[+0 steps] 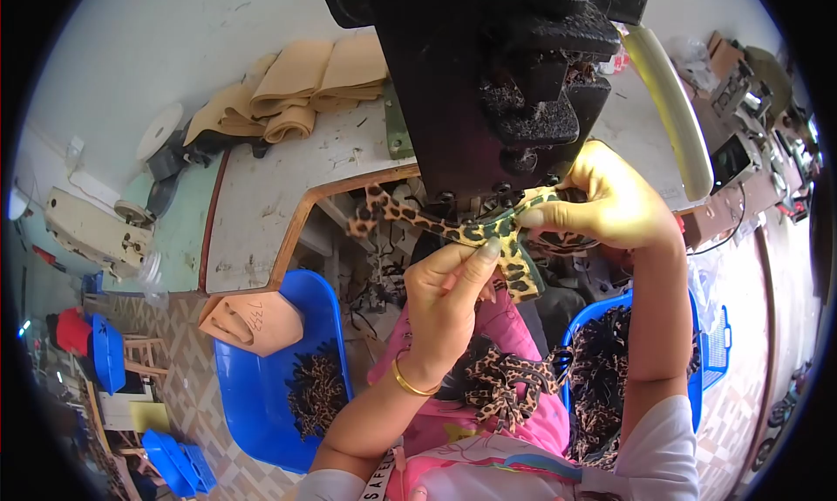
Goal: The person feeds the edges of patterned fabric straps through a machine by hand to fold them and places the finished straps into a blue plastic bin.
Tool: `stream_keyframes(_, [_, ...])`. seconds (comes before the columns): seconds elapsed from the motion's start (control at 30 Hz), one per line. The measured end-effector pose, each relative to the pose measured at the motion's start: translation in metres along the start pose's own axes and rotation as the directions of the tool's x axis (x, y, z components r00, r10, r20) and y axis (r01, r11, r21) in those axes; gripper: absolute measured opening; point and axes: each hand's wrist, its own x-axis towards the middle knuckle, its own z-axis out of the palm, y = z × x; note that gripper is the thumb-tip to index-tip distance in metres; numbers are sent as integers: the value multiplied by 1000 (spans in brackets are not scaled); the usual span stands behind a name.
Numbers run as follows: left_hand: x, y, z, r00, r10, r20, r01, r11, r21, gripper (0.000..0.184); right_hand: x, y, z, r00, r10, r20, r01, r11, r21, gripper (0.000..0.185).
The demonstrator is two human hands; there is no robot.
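A leopard-print strip point(475, 232) with several branches is stretched between my two hands, right below the head of a black machine point(497, 82). My left hand point(449, 296) pinches its middle between thumb and finger. On the right, my right hand point(615, 200) grips the strip near the machine's lower edge, thumb on top. One arm of the strip reaches left past the table edge, and another hangs down between my hands. More leopard-print pieces point(510, 383) lie in a heap on my pink-clad lap.
A blue tub point(231, 405) at left holds leopard-print pieces and a cardboard box point(253, 322). Another blue basket point(694, 396) of dark pieces stands right. Folded tan sheets point(296, 78) lie on the cut-out table point(261, 209). A pale curved bar point(667, 109) hangs beside the machine.
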Motion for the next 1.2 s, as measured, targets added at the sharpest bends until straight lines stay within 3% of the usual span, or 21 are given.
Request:
stream_keyframes(0.03, [1, 0, 1, 1000, -1, -7, 1, 1000, -11, 19, 1, 0, 1, 1000, 10, -15, -9, 996, 90, 20])
stream_keyframes(0.3, [0, -2, 12, 996, -3, -86, -3, 997, -77, 23, 11, -1, -3, 998, 53, -28, -50, 992, 114, 23])
stream_keyframes(0.43, [0, -4, 4, 991, 93, -98, -96, 995, -22, 22, 11, 8, 1, 999, -1, -36, 5, 995, 95, 23])
stream_keyframes(0.53, [1, 3, -2, 982, 173, -76, -168, 984, 64, 22, 10, 10, 7, 991, -112, -74, 115, 993, 39, 23])
stream_keyframes(0.63, [1, 7, -4, 978, 183, -102, -169, 976, 136, 26, 6, 6, 11, 964, -233, -131, 213, 966, -149, 21])
stream_keyframes(0.77, [1, 9, -14, 962, 253, -98, -204, 912, 355, 29, 3, 4, 13, 944, -295, -151, 227, 908, -352, 17])
stream_keyframes(0.83, [1, 12, -15, 952, 290, -99, -230, 890, 393, 30, 2, 3, 17, 937, -301, -176, 227, 910, -347, 15])
stream_keyframes(0.9, [1, 12, -18, 944, 311, -111, -244, 884, 400, 29, 1, 0, 27, 947, -240, -214, 202, 962, -184, 14])
stream_keyframes(0.93, [0, 10, -20, 943, 311, -120, -244, 888, 389, 28, -1, -8, 31, 954, -162, -253, 119, 977, -179, 14])
stream_keyframes(1.03, [-4, 8, -30, 947, 308, -93, -239, 867, 438, 22, -9, -12, 42, 948, -133, -291, 26, 938, -347, 13])
stream_keyframes(1.07, [-6, 10, -34, 950, 304, -75, -236, 852, 467, 20, -10, -3, 48, 903, -298, -310, 145, 890, -432, 13])
stream_keyframes(1.17, [-8, 22, -44, 822, 552, 142, -434, 444, 784, 13, -23, 5, 65, 852, -434, -293, 221, 805, -550, 11])
stream_keyframes(1.2, [-7, 28, -40, 773, 603, 198, -456, 312, 834, 14, -25, 5, 69, 811, -533, -242, 250, 689, -681, 11])
